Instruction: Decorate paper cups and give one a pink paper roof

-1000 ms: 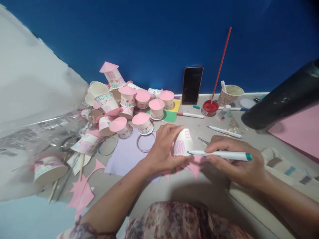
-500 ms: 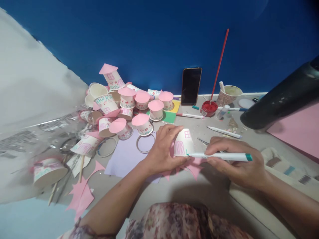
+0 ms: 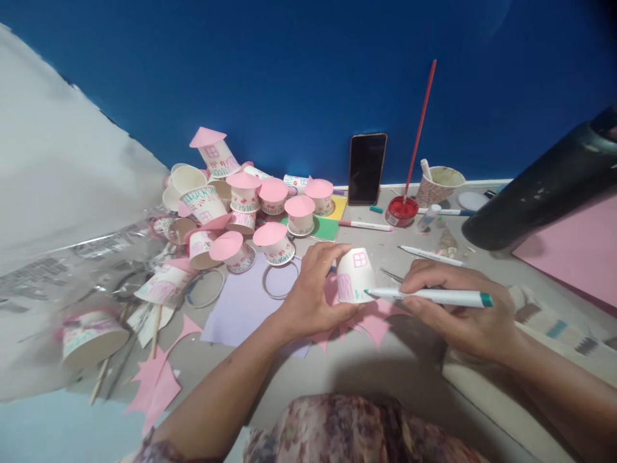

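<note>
My left hand (image 3: 318, 292) grips a small white paper cup (image 3: 359, 275), turned upside down, with a pink window and a pink door drawn on it. Green strokes show near its lower rim. Between the fingers of my right hand (image 3: 457, 308) is a white marker (image 3: 446, 297) with a green end, its green tip at the cup's lower right. Pink paper scraps (image 3: 378, 325) lie beneath the cup. To the left stand several decorated cups with pink paper roofs (image 3: 270, 235).
A purple sheet (image 3: 241, 302) with a ring lies left of centre. Behind are a phone (image 3: 367, 168), a red paint pot (image 3: 402, 212) with a red stick, and a patterned cup (image 3: 436, 186). A dark bottle (image 3: 530, 186) leans in from the right; a cloth (image 3: 511, 386) lies at lower right.
The marker tip has moved slightly right along the cup's lower edge, and more green strokes show there. My left hand still holds the cup.
</note>
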Demonstrator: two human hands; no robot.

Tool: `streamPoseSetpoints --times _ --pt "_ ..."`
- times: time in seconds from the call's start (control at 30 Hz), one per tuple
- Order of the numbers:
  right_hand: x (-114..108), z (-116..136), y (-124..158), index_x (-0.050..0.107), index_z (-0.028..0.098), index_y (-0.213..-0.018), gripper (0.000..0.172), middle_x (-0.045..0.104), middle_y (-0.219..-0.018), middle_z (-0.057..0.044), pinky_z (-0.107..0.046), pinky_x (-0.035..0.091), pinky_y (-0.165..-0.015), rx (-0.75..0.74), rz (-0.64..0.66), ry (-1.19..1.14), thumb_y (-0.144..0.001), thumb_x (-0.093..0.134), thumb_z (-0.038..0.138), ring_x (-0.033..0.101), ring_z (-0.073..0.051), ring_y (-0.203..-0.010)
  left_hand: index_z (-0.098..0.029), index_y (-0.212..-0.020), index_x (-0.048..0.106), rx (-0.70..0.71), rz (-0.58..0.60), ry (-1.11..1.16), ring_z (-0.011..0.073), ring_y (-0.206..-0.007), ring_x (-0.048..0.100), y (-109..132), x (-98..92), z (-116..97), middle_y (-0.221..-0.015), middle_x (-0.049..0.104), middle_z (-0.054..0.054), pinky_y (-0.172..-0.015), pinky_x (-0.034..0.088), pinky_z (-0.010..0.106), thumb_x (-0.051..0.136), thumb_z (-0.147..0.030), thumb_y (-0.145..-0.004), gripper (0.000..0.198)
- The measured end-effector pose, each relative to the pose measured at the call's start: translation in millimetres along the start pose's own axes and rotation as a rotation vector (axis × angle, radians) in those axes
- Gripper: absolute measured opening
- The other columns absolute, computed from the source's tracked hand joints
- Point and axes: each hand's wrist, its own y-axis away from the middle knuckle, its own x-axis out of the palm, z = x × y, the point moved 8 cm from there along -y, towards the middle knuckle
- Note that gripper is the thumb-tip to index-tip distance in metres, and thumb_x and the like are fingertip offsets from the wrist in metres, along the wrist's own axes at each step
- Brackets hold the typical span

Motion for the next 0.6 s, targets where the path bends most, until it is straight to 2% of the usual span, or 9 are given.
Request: streamPoseSetpoints --times 0.4,0.6 --pt "0.0 -3.7 2.5 0.068 0.025 -0.093 0.013 0.067 -0.071 0.001 -0.030 0.045 -0.055 -0.011 0.053 -0.033 -0.091 0.067 0.012 0.060 -0.016 -0.059 -0.026 -0.138 0.046 -0.031 0.008 0.062 0.0334 -0.132 0.052 1.6 1.2 3.1 -0.139 0.054 0.012 -0.113 0.043 0.051 0.080 -0.024 -0.074 0.072" --pt "-5.7 -3.3 1.3 0.069 0.024 -0.093 0.013 0.070 -0.075 -0.001 -0.029 0.048 -0.058 -0.014 -0.011 0.013 -0.090 0.068 0.012 0.064 -0.016 -0.063 -0.025 -0.138 0.047 -0.027 0.005 0.078 0.0321 -0.131 0.053 1.7 1.9 3.2 -0.138 0.054 0.012 -0.113 0.043 0.050 0.076 -0.016 -0.071 0.073"
